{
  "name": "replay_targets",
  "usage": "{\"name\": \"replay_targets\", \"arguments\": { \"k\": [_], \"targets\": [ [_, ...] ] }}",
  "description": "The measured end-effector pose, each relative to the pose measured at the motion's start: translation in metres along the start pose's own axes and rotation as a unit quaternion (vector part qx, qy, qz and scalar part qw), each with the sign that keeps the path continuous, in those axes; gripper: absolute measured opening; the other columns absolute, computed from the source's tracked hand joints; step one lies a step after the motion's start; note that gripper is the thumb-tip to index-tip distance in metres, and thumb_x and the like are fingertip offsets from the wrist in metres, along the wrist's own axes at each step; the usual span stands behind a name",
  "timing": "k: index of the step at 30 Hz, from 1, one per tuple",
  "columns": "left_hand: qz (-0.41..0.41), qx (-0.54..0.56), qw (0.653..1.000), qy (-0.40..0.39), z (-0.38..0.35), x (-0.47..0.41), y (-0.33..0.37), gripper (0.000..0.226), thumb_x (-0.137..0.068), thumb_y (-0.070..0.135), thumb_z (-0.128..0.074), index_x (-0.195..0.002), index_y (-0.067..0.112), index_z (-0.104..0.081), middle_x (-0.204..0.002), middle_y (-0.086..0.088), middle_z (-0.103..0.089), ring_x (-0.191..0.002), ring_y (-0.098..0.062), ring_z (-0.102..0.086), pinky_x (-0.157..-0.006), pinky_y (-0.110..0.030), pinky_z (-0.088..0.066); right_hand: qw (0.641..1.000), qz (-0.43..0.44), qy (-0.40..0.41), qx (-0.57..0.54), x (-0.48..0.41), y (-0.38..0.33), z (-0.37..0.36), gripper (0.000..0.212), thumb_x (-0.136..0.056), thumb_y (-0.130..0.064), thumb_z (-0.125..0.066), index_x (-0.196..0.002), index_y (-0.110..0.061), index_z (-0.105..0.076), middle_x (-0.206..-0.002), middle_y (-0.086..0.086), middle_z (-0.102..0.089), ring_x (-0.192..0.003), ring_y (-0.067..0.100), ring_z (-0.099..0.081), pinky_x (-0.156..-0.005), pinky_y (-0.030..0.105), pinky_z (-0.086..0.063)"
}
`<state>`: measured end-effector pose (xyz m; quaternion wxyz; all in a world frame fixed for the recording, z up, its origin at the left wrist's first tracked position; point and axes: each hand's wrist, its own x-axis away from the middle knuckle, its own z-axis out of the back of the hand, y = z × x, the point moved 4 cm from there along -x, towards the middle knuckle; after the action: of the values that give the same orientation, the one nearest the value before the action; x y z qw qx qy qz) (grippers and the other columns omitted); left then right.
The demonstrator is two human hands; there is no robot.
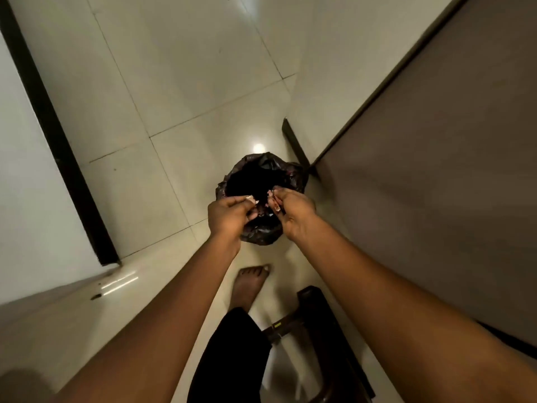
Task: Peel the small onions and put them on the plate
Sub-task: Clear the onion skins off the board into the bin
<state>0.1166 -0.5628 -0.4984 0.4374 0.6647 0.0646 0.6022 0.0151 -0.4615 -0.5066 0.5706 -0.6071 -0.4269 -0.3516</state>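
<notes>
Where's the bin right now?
Head view, centre: the black-lined bin stands on the tiled floor, under the left hand and the right hand, which pinches onion skins, ahead of the bare foot.

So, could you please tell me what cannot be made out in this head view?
Head view:
- Black plastic-lined bin: inside too dark.
- Pale pinkish scraps pinched by left hand and right hand: too small, fingers cover them.
- Dark wooden frame: cut by bottom edge.
- Plate, onions: out of frame.
</notes>
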Motion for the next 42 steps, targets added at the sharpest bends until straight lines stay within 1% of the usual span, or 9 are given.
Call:
{"name": "replay_targets", "arguments": {
  "k": [7,11,13,16,20,23,26,34,42],
  "targets": [
    [-0.071,-0.154,0.985,-0.012,-0.003,-0.039,-0.026,0.032,-0.103,0.007,-0.057,-0.077,0.012,-0.073,-0.088,-0.016,-0.078,-0.078,-0.03,-0.079,-0.079,-0.043,-0.067,0.99,0.055,0.002,0.132,-0.038,0.022,-0.004,0.016,-0.105,-0.009,-0.056,-0.106,-0.008,-0.072,-0.094,0.013,-0.074,-0.076,0.023,-0.068,-0.083,0.045,-0.062],
    [-0.153,-0.22,0.964,0.004,-0.002,-0.04,-0.016,0.017,-0.095,0.006,-0.069,-0.101,0.016,-0.082,-0.091,-0.002,-0.081,-0.077,-0.021,-0.08,-0.083,-0.045,-0.066,0.97,0.134,0.022,0.202,-0.031,0.008,-0.008,0.031,-0.097,0.004,-0.052,-0.109,-0.012,-0.076,-0.085,0.003,-0.073,-0.07,0.015,-0.067,-0.07,0.032,-0.059],
    [-0.163,-0.229,0.96,-0.01,-0.005,-0.039,-0.009,0.031,-0.092,0.0,-0.068,-0.117,0.014,-0.079,-0.093,-0.002,-0.081,-0.074,-0.019,-0.08,-0.079,-0.044,-0.067,0.943,0.184,0.047,0.272,-0.023,-0.003,-0.009,0.031,-0.092,0.003,-0.06,-0.105,-0.019,-0.078,-0.093,-0.002,-0.077,-0.085,0.017,-0.074,-0.082,0.034,-0.063],
    [-0.186,-0.272,0.944,-0.034,-0.013,-0.026,0.008,0.05,-0.092,-0.001,-0.064,-0.137,0.021,-0.068,-0.082,0.001,-0.08,-0.062,-0.017,-0.077,-0.068,-0.038,-0.067,0.899,0.257,0.06,0.35,-0.003,-0.021,-0.013,0.021,-0.09,-0.005,-0.07,-0.098,-0.022,-0.078,-0.088,-0.011,-0.075,-0.084,0.01,-0.073,-0.08,0.027,-0.061],
    [-0.242,-0.277,0.93,-0.002,-0.013,0.003,0.034,0.011,-0.093,0.015,-0.077,-0.105,0.015,-0.08,-0.075,0.002,-0.078,-0.056,-0.014,-0.074,-0.06,-0.041,-0.066,0.869,0.301,0.018,0.393,0.024,-0.033,-0.015,0.021,-0.093,-0.023,-0.076,-0.113,-0.019,-0.079,-0.105,-0.01,-0.077,-0.095,0.004,-0.07,-0.086,0.02,-0.056],
    [-0.254,-0.26,0.931,0.005,-0.012,0.031,0.057,0.015,-0.086,0.01,-0.083,-0.098,0.016,-0.079,-0.084,0.01,-0.077,-0.074,-0.002,-0.074,-0.076,-0.031,-0.065,0.887,0.297,-0.026,0.353,0.054,-0.038,-0.01,0.027,-0.1,-0.021,-0.065,-0.125,-0.018,-0.075,-0.119,-0.005,-0.077,-0.111,0.008,-0.07,-0.103,0.034,-0.057],
    [-0.247,-0.192,0.95,-0.023,-0.015,0.08,0.08,0.023,-0.089,0.003,-0.078,-0.104,0.021,-0.077,-0.096,0.01,-0.078,-0.09,-0.007,-0.076,-0.086,-0.029,-0.063,0.918,0.304,-0.038,0.253,0.114,-0.049,0.006,0.024,-0.103,-0.018,-0.061,-0.121,-0.018,-0.076,-0.113,-0.005,-0.078,-0.108,0.01,-0.073,-0.102,0.041,-0.058],
    [-0.251,-0.07,0.953,-0.154,-0.021,0.306,0.13,0.023,-0.104,0.009,-0.06,-0.112,0.02,-0.078,-0.109,-0.007,-0.08,-0.107,-0.031,-0.076,-0.096,-0.06,-0.058,0.933,0.346,-0.089,0.035,0.378,-0.085,0.104,0.026,-0.106,-0.004,-0.056,-0.119,-0.012,-0.077,-0.113,0.003,-0.079,-0.109,0.019,-0.075,-0.097,0.036,-0.06],
    [-0.212,-0.042,0.921,-0.325,-0.071,0.526,0.112,0.026,-0.107,0.004,-0.053,-0.113,0.011,-0.076,-0.106,-0.013,-0.081,-0.102,-0.032,-0.077,-0.085,-0.031,-0.064,0.907,0.419,0.004,-0.048,0.555,-0.091,0.266,0.026,-0.105,-0.002,-0.057,-0.121,-0.01,-0.076,-0.119,0.009,-0.077,-0.116,0.027,-0.072,-0.1,0.041,-0.058]
  ]
}}
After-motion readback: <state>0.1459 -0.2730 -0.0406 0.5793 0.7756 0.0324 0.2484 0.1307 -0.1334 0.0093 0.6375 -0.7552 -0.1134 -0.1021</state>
